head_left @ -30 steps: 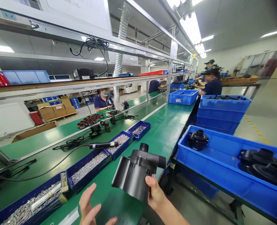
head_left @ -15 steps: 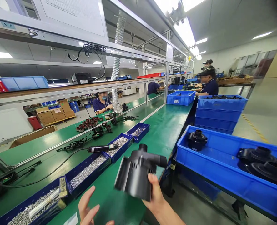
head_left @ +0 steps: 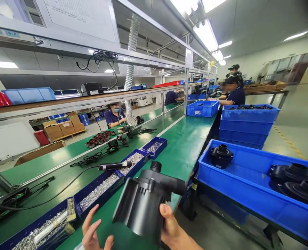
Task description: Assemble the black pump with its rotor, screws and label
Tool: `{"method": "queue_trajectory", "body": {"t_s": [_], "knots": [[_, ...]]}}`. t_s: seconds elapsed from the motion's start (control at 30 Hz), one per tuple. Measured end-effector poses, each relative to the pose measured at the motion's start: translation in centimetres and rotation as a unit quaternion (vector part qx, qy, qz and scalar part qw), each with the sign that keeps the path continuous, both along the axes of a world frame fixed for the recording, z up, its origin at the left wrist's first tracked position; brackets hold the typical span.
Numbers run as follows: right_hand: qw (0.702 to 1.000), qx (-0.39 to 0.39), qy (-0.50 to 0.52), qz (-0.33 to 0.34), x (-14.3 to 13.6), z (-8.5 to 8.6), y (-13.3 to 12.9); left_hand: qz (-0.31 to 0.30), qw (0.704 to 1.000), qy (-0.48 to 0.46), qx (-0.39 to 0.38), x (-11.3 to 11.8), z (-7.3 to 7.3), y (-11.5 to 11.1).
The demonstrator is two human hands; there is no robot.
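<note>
My right hand (head_left: 171,225) grips a black plastic pump housing (head_left: 143,205) by its lower right side, thumb on the front. The housing is tilted above the green bench, its threaded spout pointing up and a side pipe pointing right. To its left is my left hand (head_left: 93,231), empty, fingers apart and apart from the housing. Beyond my hands, a black electric screwdriver (head_left: 114,166) lies across blue trays of screws. The nearest screw tray (head_left: 21,236) also holds a clear tube.
On the right, a blue bin (head_left: 237,184) holds several black pump housings. Stacked blue bins (head_left: 244,128) stand behind it. Another blue bin (head_left: 202,109) sits farther along the bench (head_left: 185,139). Corded parts (head_left: 112,146) lie left. Co-workers (head_left: 234,92) sit farther down the line.
The pump housing in my right hand has moved a little left and down, nearer to me, and turned slightly. My left hand has shifted slightly left, still open.
</note>
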State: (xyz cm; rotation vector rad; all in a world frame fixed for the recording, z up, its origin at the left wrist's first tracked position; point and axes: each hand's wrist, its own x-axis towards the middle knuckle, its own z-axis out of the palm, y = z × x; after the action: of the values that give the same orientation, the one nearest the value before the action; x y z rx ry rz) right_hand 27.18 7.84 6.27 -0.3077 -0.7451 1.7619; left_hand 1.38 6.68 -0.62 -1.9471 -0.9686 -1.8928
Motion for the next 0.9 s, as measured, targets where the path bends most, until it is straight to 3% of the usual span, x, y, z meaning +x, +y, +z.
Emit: {"method": "queue_trajectory", "body": {"t_s": [0.03,0.1,0.13,0.2,0.23,0.3,0.4,0.5,0.6,0.7,0.8,0.9], "knots": [[0.999,0.033,-0.039,-0.012,0.0,-0.1,0.0,0.001,1.000,-0.010,-0.008,-0.1,-0.1,0.2],[0.979,0.104,-0.140,-0.105,-0.1,-0.3,0.2,-0.008,0.998,-0.028,-0.048,-0.3,0.0,0.1],[0.952,0.149,-0.207,-0.168,-0.1,-0.6,0.3,-0.019,0.997,-0.028,-0.068,-0.3,0.1,-0.1],[0.868,0.239,-0.355,-0.251,-0.3,-1.6,0.5,-0.052,0.993,-0.016,-0.101,-0.2,0.5,-0.7],[0.830,0.262,-0.418,-0.260,-0.6,-2.3,0.5,-0.067,0.991,-0.009,-0.118,-0.1,0.7,-1.0],[0.794,0.257,-0.501,-0.227,-1.1,-3.7,0.2,-0.093,0.983,0.015,-0.155,0.2,0.9,-1.7],[0.791,0.211,-0.547,-0.174,-1.5,-4.8,-0.7,-0.120,0.970,0.038,-0.206,0.4,0.8,-2.3],[0.792,0.264,-0.527,-0.158,-0.4,-4.0,-1.0,-0.156,0.955,0.029,-0.251,0.3,0.2,-2.4],[0.804,0.350,-0.461,-0.140,1.3,-1.4,-0.5,-0.190,0.925,0.032,-0.326,0.0,-0.5,-2.4],[0.811,0.369,-0.423,-0.165,1.3,2.0,0.6,-0.202,0.902,0.041,-0.380,-0.2,-1.1,-2.5],[0.820,0.337,-0.450,-0.108,-1.0,5.1,1.8,-0.204,0.907,0.037,-0.366,-0.4,-1.6,-2.7],[0.841,0.299,-0.448,-0.060,-3.6,7.0,3.0,-0.191,0.924,0.008,-0.332,-0.3,-2.0,-2.3]]}}
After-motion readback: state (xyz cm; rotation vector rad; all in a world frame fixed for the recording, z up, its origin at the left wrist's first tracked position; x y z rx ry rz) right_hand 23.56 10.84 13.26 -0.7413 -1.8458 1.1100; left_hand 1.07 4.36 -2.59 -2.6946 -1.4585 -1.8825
